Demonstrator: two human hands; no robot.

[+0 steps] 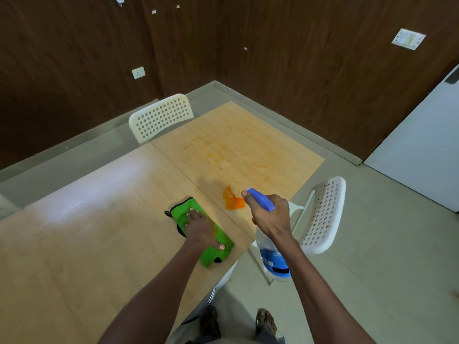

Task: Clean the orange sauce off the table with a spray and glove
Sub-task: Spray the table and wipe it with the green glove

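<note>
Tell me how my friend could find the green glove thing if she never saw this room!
Start at the big wooden table and go to its near right edge, close to the white chair. The green glove lies flat there under the person's left hand, just left of the orange sauce. It's the only bright green thing, with black trim.

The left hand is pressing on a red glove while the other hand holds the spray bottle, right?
Not quite. The head view shows the glove is green, not red. The left hand does press on it, and the right hand holds the spray bottle.
</note>
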